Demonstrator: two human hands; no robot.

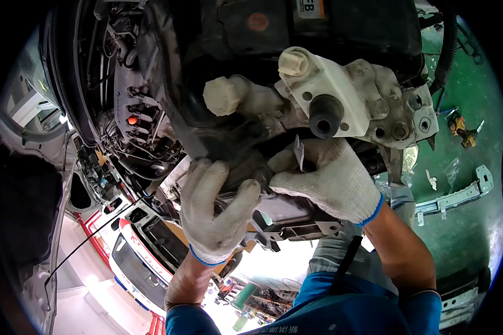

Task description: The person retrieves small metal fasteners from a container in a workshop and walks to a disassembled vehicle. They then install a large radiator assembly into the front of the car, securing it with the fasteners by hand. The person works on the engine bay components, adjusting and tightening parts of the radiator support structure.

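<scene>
My left hand [215, 215], in a white knit glove with a blue cuff, rests with its fingers apart against the dark front part [243, 173] of a car's engine bay. My right hand [341, 181], gloved alike, is curled at the same part, just right of the left. A thin grey strip [300, 152] stands up between its fingers; the strip's lower end is hidden. Just above the right hand sits a whitish bracket-like part [346, 92] with a black round rubber piece [326, 115]. A whitish capped neck [221, 96] lies left of it.
The engine [134, 111] with hoses lies at left. A black box [352, 28] spans the top. On the green floor at right are a silver metal beam [455, 195] and a yellow-and-black tool [464, 131]. A white-and-red vehicle [142, 262] stands at lower left.
</scene>
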